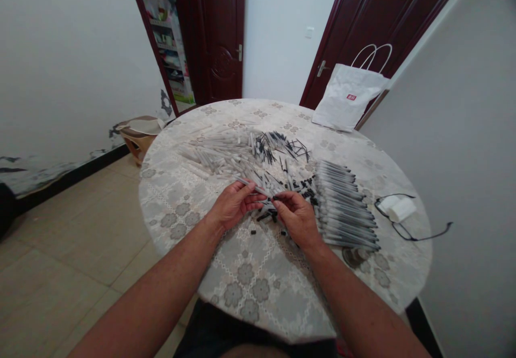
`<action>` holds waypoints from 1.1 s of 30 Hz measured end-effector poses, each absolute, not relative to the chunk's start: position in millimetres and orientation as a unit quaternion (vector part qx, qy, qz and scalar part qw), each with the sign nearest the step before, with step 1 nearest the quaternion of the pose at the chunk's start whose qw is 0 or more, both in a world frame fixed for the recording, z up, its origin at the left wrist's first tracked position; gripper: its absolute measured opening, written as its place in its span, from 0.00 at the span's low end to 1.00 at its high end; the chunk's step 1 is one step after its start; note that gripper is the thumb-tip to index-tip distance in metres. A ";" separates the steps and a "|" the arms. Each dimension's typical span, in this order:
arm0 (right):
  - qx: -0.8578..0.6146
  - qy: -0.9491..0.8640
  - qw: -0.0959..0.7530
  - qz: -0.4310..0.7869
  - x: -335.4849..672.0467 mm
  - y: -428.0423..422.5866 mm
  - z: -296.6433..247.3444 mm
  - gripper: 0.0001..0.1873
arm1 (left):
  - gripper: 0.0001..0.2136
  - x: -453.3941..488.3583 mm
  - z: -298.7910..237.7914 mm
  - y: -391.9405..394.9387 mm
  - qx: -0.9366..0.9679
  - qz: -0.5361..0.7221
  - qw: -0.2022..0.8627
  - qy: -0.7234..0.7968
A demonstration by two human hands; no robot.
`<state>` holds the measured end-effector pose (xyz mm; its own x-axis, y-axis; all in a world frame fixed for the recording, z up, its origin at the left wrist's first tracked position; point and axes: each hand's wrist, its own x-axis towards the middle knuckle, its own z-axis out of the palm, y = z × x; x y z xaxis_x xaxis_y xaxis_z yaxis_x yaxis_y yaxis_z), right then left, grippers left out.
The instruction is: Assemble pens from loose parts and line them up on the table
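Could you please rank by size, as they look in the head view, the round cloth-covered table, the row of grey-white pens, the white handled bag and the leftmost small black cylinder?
1. Round table
2. Row of pens and white bag: too alike to rank
3. Black cylinder

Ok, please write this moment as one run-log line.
left hand: holds tube; right hand: at tube's right end; right of hands: pens in row; beyond hands: loose tubes; far right: bag
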<state>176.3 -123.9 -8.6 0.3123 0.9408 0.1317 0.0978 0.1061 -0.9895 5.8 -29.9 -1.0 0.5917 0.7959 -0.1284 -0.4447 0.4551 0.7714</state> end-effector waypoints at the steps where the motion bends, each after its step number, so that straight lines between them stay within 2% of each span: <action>1: -0.564 -0.461 0.581 0.362 176.0 -123.9 -8.3 0.15 | 0.12 5.9 -1.8 -29.5 0.359 0.381 0.816 0.245; 11: -0.570 -0.475 0.579 0.339 176.2 -123.3 -11.2 0.14 | 0.14 7.3 -1.9 -31.2 0.375 0.380 0.810 0.245; 23: -0.603 -0.578 0.532 0.138 180.3 -128.0 -7.3 0.09 | 0.15 9.1 -2.1 -32.8 0.390 0.386 0.792 0.267; 33: -0.656 -0.573 0.457 0.179 186.0 -132.3 -9.9 0.22 | 0.14 9.3 -1.5 -36.9 0.398 0.378 0.799 0.247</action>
<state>186.0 -132.3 -9.9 0.2789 0.9158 0.2891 0.5881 0.0751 -0.8053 9.3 -36.9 -1.5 0.5929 0.7997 -0.0940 -0.4071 0.3985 0.8219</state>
